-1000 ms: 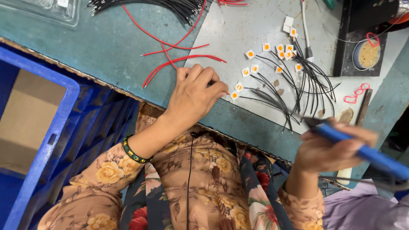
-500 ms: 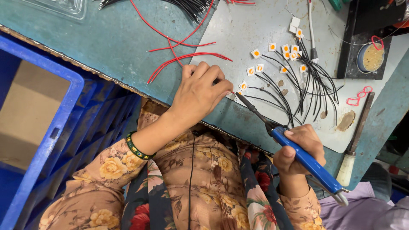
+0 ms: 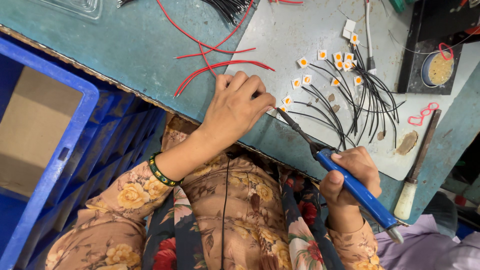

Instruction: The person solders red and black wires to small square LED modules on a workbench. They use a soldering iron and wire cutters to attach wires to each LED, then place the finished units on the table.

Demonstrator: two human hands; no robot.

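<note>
Nearest, low in the frame, lie floral sleeves (image 3: 125,200), soft printed cloth with yellow roses, and a beaded bangle (image 3: 161,172) on the left wrist. At lower right the right hand (image 3: 350,175) is curled tight round a soldering iron (image 3: 357,190), its handle smooth blue plastic, its dark slim metal shaft slanting up and left to a tip at the frame's centre. There the left hand (image 3: 235,107) rests palm down on the bench edge, fingers bent and pressed together over a small square chip (image 3: 286,100), white with an orange dot; whether they pinch it or only steady it I cannot tell. The tip sits just beside those fingertips.

At the left stands a blue crate (image 3: 65,145), ribbed hard plastic, with brown cardboard inside. The bench (image 3: 125,45) is worn, scuffed teal. On it lies a pale grey sheet (image 3: 295,30), scorched in brown patches, strewn with more chips, each trailing thin black wires (image 3: 370,95). Loose red wires (image 3: 210,60) curl across the teal above the left hand. At right a file (image 3: 417,160) with a pale handle lies along the sheet's edge. Farthest, upper right, a round tin (image 3: 439,69) of yellowish paste sits on a black tray (image 3: 425,45).
</note>
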